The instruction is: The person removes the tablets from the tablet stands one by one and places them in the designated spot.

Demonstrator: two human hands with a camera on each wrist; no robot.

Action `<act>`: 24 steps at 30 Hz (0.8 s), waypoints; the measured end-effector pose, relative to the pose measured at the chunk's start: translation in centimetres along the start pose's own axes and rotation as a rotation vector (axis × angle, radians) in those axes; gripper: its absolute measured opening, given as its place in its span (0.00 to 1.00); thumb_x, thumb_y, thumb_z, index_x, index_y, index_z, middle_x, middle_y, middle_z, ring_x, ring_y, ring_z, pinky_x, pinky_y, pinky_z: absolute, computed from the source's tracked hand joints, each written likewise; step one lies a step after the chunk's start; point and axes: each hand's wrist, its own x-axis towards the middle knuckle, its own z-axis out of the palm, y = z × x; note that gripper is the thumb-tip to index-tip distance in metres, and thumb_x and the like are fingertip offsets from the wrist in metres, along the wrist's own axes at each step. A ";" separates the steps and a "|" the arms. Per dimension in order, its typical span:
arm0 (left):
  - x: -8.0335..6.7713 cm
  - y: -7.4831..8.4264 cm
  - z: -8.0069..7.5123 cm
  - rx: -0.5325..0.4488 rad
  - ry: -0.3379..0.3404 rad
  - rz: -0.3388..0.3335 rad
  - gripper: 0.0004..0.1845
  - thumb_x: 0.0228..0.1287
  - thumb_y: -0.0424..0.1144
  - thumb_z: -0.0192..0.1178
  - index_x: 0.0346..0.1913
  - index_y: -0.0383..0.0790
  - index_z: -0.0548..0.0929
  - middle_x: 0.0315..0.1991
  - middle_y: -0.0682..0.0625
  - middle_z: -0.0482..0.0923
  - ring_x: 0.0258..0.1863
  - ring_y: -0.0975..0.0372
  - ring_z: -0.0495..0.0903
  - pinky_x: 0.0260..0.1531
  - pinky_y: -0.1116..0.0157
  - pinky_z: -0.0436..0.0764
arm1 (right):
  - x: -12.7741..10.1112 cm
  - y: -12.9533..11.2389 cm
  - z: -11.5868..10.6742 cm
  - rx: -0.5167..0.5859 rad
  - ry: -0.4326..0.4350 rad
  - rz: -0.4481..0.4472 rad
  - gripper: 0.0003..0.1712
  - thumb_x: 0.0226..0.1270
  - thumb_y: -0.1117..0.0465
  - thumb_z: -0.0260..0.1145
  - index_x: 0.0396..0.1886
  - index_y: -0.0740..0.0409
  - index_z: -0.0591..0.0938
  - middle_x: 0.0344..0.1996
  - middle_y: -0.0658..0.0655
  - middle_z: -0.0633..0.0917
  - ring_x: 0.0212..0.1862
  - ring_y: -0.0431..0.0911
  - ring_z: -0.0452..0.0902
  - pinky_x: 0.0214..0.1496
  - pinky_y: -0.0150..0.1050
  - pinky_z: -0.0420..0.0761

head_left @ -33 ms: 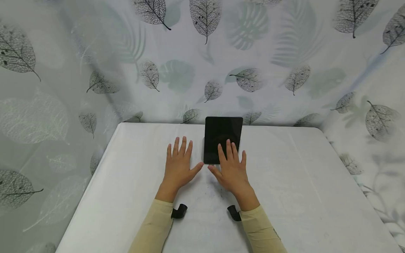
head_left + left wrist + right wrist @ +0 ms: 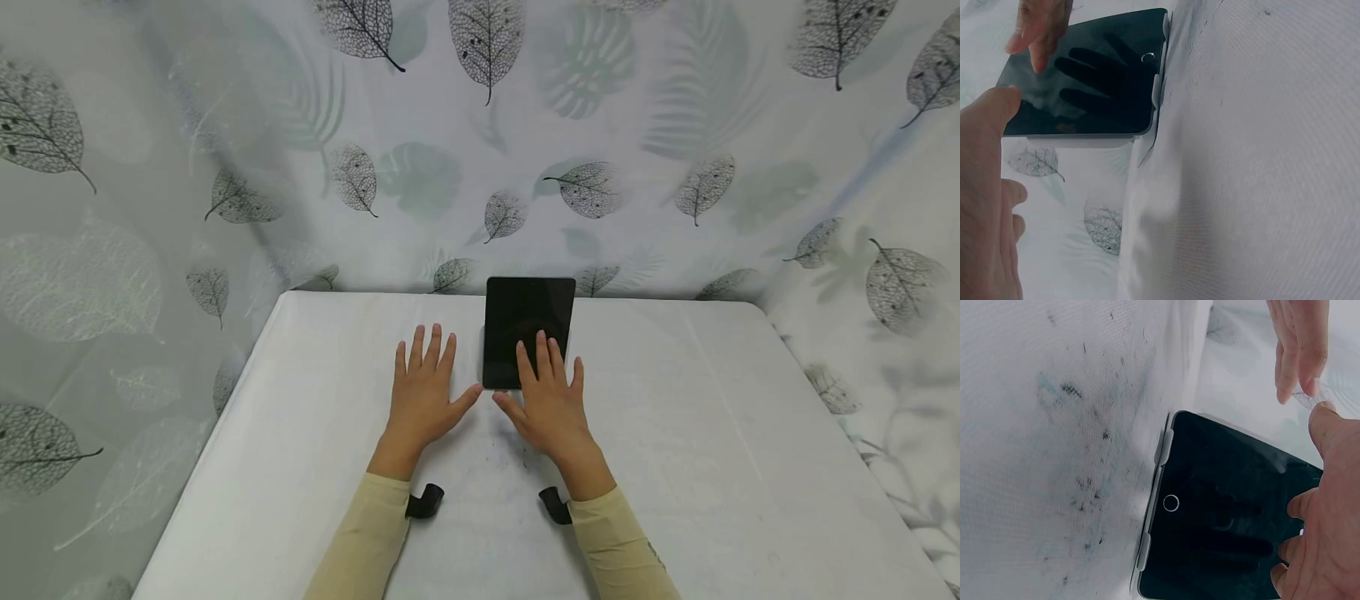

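Resting flat, fingers straight, both hands lie on white table (image 2: 712, 433) by leaf-print curtain (image 2: 675, 125).

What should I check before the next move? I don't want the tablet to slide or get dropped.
1. Tablet lies flat on the table: ok.
2. Right hand has straight fingers resting on the tablet's near end: ok.
3. Left hand lies flat on the table beside the tablet, holding nothing: ok.
4. Screen is dark: ok; whether it is switched off, cannot tell.
5. Firm grip on the tablet: not ok, neither hand curls round it.
6. Bare table around the tablet: ok.
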 end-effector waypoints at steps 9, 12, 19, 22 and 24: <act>0.1 0.1 0.4 -0.183 -0.005 0.016 0.49 0.71 0.69 0.49 0.83 0.45 0.47 0.85 0.46 0.38 0.84 0.49 0.32 0.80 0.41 0.35 | 0.2 0.2 0.0 0.048 0.045 -0.006 0.52 0.74 0.30 0.53 0.84 0.51 0.48 0.84 0.62 0.41 0.84 0.59 0.36 0.78 0.73 0.44; 0.2 0.2 0.7 -0.335 0.012 0.034 0.48 0.72 0.65 0.52 0.83 0.43 0.47 0.85 0.45 0.40 0.84 0.48 0.35 0.80 0.40 0.38 | 0.4 0.3 -0.1 0.101 0.093 -0.002 0.52 0.73 0.31 0.55 0.84 0.52 0.49 0.84 0.62 0.44 0.84 0.60 0.39 0.78 0.72 0.45; 0.0 0.9 1.6 -0.766 -0.019 0.025 0.45 0.75 0.54 0.56 0.84 0.48 0.43 0.85 0.55 0.39 0.84 0.56 0.39 0.81 0.43 0.47 | 0.7 1.0 -0.3 0.308 0.400 -0.036 0.45 0.71 0.41 0.62 0.79 0.61 0.64 0.76 0.66 0.65 0.75 0.63 0.60 0.75 0.70 0.54; 0.0 1.3 1.7 -0.886 0.009 0.008 0.43 0.75 0.47 0.57 0.84 0.49 0.46 0.84 0.57 0.43 0.84 0.59 0.44 0.81 0.46 0.50 | 0.8 1.7 -0.2 0.437 0.519 -0.012 0.40 0.71 0.47 0.64 0.75 0.64 0.68 0.70 0.68 0.71 0.71 0.64 0.64 0.73 0.67 0.62; 0.0 1.6 1.9 -0.963 0.040 0.007 0.42 0.75 0.42 0.58 0.83 0.49 0.48 0.84 0.56 0.47 0.83 0.59 0.48 0.81 0.49 0.53 | 0.9 2.2 -0.1 0.514 0.573 0.025 0.37 0.71 0.50 0.65 0.73 0.65 0.70 0.67 0.68 0.73 0.69 0.63 0.67 0.70 0.65 0.66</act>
